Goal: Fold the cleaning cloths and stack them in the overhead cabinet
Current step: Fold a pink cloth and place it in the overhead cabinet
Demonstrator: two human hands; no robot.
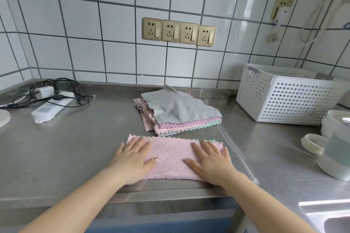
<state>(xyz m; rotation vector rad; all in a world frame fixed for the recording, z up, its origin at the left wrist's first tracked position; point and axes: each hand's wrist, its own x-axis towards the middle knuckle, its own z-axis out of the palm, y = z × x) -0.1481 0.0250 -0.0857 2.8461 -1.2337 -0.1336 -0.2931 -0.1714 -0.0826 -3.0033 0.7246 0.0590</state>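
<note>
Head view: both hands lie flat, fingers straight, gripping nothing. The left hand (132,159) presses the left end of a folded pink cloth (170,157) and the right hand (212,161) its right end, near the front edge of the steel table (75,147). A green edge peeks out at its far right corner. Judging by its drape, the cloth is light, soft and limp, likely to slide on steel; pinching the scalloped corners seems best. Just behind sits the unfolded pile of cloths (176,111), grey on top. A white perforated basket (284,96) stands well to the right.
</note>
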